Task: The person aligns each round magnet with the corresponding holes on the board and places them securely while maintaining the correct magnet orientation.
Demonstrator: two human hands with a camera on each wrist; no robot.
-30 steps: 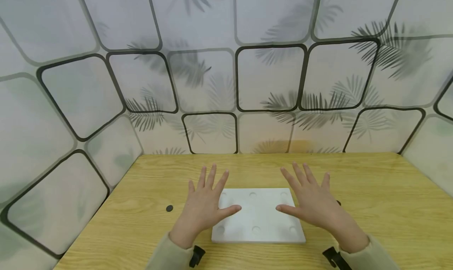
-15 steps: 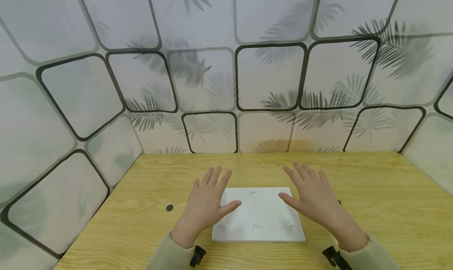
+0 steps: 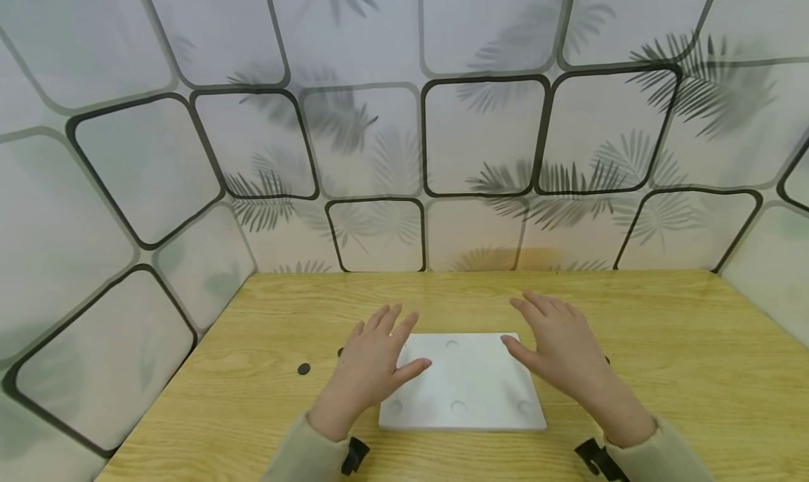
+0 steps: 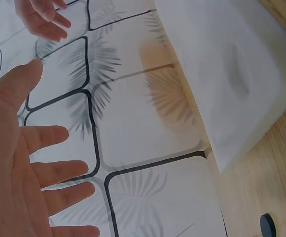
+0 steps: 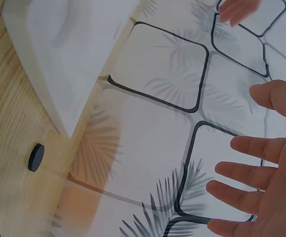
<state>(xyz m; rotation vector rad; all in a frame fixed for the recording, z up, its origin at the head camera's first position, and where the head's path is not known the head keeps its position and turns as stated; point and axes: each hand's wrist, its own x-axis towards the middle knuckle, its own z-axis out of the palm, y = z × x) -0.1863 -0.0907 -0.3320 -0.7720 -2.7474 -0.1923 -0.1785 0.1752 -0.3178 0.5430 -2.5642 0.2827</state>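
A white rectangular board [image 3: 464, 376] with several shallow round recesses lies on the wooden table. My left hand [image 3: 369, 369] hovers over the board's left edge, fingers extended and thumb apart, holding nothing. On the other side, my right hand [image 3: 562, 345] hovers by the board's right edge, its fingers loosely extended and likewise holding nothing. In the left wrist view, air shows between the left hand [image 4: 14, 163] and the board [image 4: 222, 64]. The right wrist view shows the right hand [image 5: 271, 168] apart from the board [image 5: 68, 54] too.
Left of the board lies a small black disc [image 3: 304, 369], with another disc [image 3: 340, 352] partly behind the left hand. Two black discs [image 5: 36, 157] show right of the board in the right wrist view. A patterned cloth [image 3: 480, 145] backs the wooden table [image 3: 253, 405].
The fingers of both hands have drawn closer together from a wider spread. The left fingertips have shifted slightly right, uncovering a second black disc. The board has stayed put.
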